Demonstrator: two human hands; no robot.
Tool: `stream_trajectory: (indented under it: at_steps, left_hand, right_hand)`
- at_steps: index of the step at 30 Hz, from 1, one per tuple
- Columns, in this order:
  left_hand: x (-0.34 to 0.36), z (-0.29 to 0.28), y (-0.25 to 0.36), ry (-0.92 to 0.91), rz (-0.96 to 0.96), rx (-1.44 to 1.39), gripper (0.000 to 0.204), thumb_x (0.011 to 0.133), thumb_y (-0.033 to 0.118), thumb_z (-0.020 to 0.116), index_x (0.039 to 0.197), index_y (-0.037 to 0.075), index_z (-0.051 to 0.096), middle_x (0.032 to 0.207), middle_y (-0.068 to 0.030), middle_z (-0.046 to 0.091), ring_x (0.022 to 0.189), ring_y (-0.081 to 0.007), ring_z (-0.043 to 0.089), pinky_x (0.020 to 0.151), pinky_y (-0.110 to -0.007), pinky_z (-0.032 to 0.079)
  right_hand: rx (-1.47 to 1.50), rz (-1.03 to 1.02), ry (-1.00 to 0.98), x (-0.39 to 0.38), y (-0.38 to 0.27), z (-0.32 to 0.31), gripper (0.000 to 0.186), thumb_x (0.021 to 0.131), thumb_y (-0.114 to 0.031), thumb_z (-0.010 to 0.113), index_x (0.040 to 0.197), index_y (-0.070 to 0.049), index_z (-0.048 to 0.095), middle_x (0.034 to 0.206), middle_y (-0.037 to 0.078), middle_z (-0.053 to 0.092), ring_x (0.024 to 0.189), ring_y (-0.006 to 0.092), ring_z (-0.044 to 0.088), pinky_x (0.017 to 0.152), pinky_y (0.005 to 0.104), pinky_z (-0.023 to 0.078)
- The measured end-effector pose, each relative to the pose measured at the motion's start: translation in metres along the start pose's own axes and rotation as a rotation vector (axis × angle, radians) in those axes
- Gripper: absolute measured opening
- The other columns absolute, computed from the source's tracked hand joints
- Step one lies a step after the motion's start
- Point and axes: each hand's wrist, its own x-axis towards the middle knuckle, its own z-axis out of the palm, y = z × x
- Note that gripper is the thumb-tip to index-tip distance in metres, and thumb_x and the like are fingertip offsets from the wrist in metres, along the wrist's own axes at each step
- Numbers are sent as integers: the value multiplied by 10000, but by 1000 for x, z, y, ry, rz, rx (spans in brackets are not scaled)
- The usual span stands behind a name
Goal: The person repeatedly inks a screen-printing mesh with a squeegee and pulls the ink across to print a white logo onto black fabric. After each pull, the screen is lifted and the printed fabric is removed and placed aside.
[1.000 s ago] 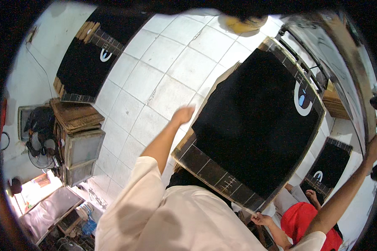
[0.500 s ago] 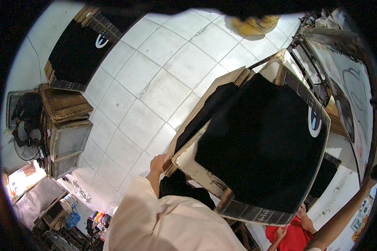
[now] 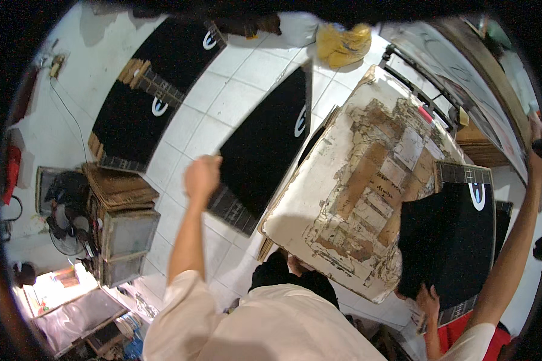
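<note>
My left hand (image 3: 202,178) is closed at the edge of a board covered in black cloth (image 3: 262,144), which carries a white eye-like print and is tilted over the floor left of the worktable. My raised right hand (image 3: 536,135) is closed round the wooden edge of a screen-printing frame (image 3: 464,57) at the far right, its fingers partly in shadow. Between my arms lies the worktable's pale top (image 3: 295,228), stained and patched with tape. At its right side, a co-worker's hand (image 3: 428,301) touches another black cloth-covered board (image 3: 448,234) with the same print.
More black printed boards (image 3: 123,135) lean along the left wall. Stacked wooden frames (image 3: 123,222) and a fan (image 3: 69,228) stand at the left. A yellow bag (image 3: 343,45) lies on the tiled floor beyond the table. The co-worker's red clothing (image 3: 494,343) shows at lower right.
My left hand has swung up and away from the table with a black board. The large black board has left the tabletop, baring its stained surface. My right hand has moved up.
</note>
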Motion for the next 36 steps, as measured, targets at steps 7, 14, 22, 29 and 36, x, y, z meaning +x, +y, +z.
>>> stream_trajectory:
  at_steps: [7,14,22,29,36]
  left_hand:
    - [-8,-333,-95,89,136,-252,377,1060,312,685,891,-18,620,835,66,516,800,-81,440,715,-284,417]
    - [-50,-353,-154,126,26,-458,361,1064,339,689,852,51,640,839,73,539,808,-73,453,708,-287,409]
    - [-94,-24,-117,-218,7,-961,232,1027,245,752,865,80,744,839,82,627,790,-65,516,714,-281,437]
    - [-136,124,-11,-523,-25,-941,295,1028,239,741,813,46,678,799,67,600,744,-59,475,645,-276,416]
    - [-135,76,29,-604,322,-259,601,801,344,928,1092,-40,569,964,-277,742,890,-402,740,800,-450,567]
  right_hand:
    - [279,250,53,-20,-85,-37,682,1023,-693,450,1208,-102,737,1158,250,732,1115,472,687,958,496,516]
    - [195,352,66,-30,-123,-67,545,987,-562,519,1066,-82,764,1095,274,731,1071,480,689,919,549,528]
    - [194,473,56,-43,-160,-98,507,957,-537,550,920,-98,800,971,195,782,956,415,747,840,530,566]
    - [269,453,78,-42,-152,-85,500,951,-522,553,916,-92,806,969,214,779,961,410,747,865,536,567]
    - [262,429,108,-32,-148,-81,514,948,-517,545,922,-73,803,963,229,773,959,415,744,863,537,566]
